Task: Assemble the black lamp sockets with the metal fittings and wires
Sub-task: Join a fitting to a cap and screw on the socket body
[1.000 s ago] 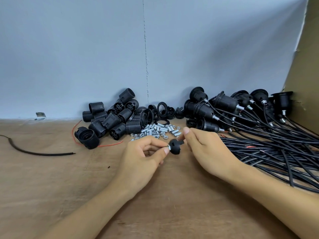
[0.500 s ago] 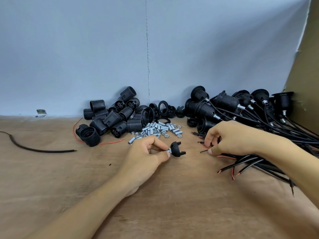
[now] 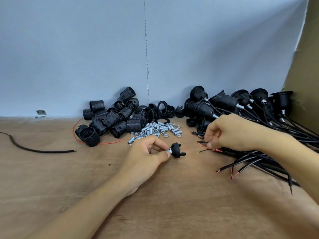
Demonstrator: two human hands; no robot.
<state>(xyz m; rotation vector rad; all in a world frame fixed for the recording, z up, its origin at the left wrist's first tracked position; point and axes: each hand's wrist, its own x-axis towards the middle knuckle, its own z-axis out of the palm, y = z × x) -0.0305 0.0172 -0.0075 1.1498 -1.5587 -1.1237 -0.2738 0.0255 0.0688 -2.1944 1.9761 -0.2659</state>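
On bare wood (image 3: 51,178), domed black cap (image 3: 177,150), thin wires (image 3: 250,153)

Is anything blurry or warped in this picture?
Head view: the wide-angle lens slightly bows the wall seam; the right hand, pinching a wire, is smeared at its fingertips, while the left hand and its socket cap are crisp; light is soft, shadows faint.

left hand (image 3: 145,155): thumb and fingers pinched | right hand (image 3: 230,132): fingers curled downward

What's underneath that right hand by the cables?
Loose black wires with red-tipped ends lie there. The right hand hides whether its fingers pinch one.
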